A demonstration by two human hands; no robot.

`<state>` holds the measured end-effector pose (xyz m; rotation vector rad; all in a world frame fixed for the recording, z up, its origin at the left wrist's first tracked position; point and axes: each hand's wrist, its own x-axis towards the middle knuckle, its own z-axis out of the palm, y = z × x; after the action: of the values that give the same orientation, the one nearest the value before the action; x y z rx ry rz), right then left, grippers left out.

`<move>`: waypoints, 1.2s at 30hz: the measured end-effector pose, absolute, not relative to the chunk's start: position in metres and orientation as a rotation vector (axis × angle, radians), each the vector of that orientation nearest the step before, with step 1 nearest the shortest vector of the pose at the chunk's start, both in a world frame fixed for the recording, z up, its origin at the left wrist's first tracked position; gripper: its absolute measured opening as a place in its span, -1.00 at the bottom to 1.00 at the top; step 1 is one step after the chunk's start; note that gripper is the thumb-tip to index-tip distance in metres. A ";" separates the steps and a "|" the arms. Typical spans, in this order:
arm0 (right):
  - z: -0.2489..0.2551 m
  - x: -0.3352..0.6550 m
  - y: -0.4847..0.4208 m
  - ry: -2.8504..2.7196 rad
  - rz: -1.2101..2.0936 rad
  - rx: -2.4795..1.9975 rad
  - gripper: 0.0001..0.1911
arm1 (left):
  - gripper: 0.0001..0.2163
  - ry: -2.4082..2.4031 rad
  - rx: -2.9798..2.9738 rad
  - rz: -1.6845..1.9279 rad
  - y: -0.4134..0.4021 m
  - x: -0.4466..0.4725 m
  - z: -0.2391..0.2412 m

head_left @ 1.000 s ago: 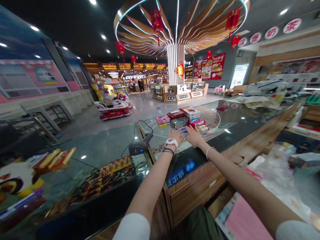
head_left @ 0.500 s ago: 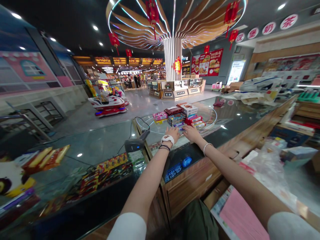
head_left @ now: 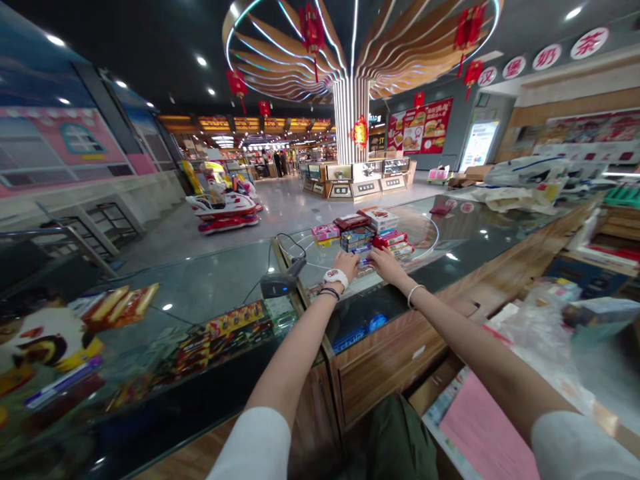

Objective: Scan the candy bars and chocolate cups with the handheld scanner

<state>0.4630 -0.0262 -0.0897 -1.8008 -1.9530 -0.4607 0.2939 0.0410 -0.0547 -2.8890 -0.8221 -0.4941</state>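
Observation:
Both my arms reach over the glass counter to a group of packaged snacks. My left hand has its fingers curled at the left end of a small purple packet. At the packet's right end are the bent fingers of my right hand; fingertips and packet are small and partly hidden. Just behind lie a blue patterned box, a pink box, a dark red pack and a white box. Red and purple tube-shaped packs lie beside my right hand.
A black handheld scanner with a cable stands left of my left arm. Several snack packs lie on the left counter. A dark red flat item and a pale bag are farther right. An open drawer with pink paper is below.
The view has turned slightly left, so everything sits a little farther right. My hands stay by the packs, the fingers drawn slightly more inward around the purple packet.

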 end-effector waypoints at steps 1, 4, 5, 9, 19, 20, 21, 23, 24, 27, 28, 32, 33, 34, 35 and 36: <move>-0.088 0.461 -0.027 -1.972 -0.485 -1.771 -0.80 | -0.82 -0.812 -2.885 -0.518 0.041 0.290 -0.053; -0.081 0.452 -0.028 -2.027 -0.576 -1.672 -0.82 | -0.85 -0.795 -2.858 -0.575 0.041 0.274 -0.047; -0.078 0.448 -0.027 -2.037 -0.605 -1.640 -0.82 | -0.86 -0.794 -2.844 -0.591 0.041 0.268 -0.044; -0.060 0.427 -0.022 -2.030 -0.649 -1.549 -0.79 | -0.85 -0.821 -2.803 -0.683 0.040 0.241 -0.027; -0.019 0.350 0.004 -2.068 -0.537 -1.331 -0.77 | -0.79 -0.978 -2.699 -0.843 0.050 0.154 0.002; -0.017 0.341 0.008 -2.072 -0.527 -1.304 -0.77 | -0.79 -1.000 -2.682 -0.869 0.051 0.144 0.003; -0.016 0.332 0.013 -2.076 -0.519 -1.278 -0.78 | -0.79 -1.022 -2.662 -0.892 0.052 0.134 0.004; -0.014 0.314 0.020 -2.079 -0.502 -1.234 -0.77 | -0.79 -1.067 -2.623 -0.928 0.053 0.114 0.005; -0.014 0.305 0.024 -2.081 -0.490 -1.215 -0.77 | -0.79 -1.089 -2.603 -0.941 0.053 0.104 0.005; -0.013 0.279 0.034 -2.082 -0.456 -1.163 -0.76 | -0.80 -1.136 -2.554 -0.965 0.053 0.077 0.005; -0.013 0.270 0.037 -2.081 -0.445 -1.146 -0.76 | -0.81 -1.148 -2.539 -0.974 0.053 0.068 0.004; -0.013 0.237 0.048 -2.080 -0.394 -1.076 -0.76 | -0.83 -1.214 -2.469 -1.021 0.055 0.038 0.000; -0.014 0.229 0.051 -2.079 -0.382 -1.060 -0.75 | -0.83 -1.234 -2.449 -1.036 0.055 0.031 -0.001; -0.014 0.222 0.053 -2.079 -0.369 -1.045 -0.75 | -0.84 -1.254 -2.431 -1.050 0.055 0.025 -0.002; -0.015 0.216 0.055 -2.079 -0.357 -1.030 -0.75 | -0.84 -1.273 -2.416 -1.060 0.055 0.020 -0.003; -0.016 0.211 0.056 -2.080 -0.346 -1.014 -0.75 | -0.84 -1.289 -2.406 -1.065 0.054 0.015 -0.003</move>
<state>0.2109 0.0556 -0.0162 -1.0140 -2.0805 -0.3463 0.0150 0.0544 -0.0034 -2.4058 -1.2888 -1.0647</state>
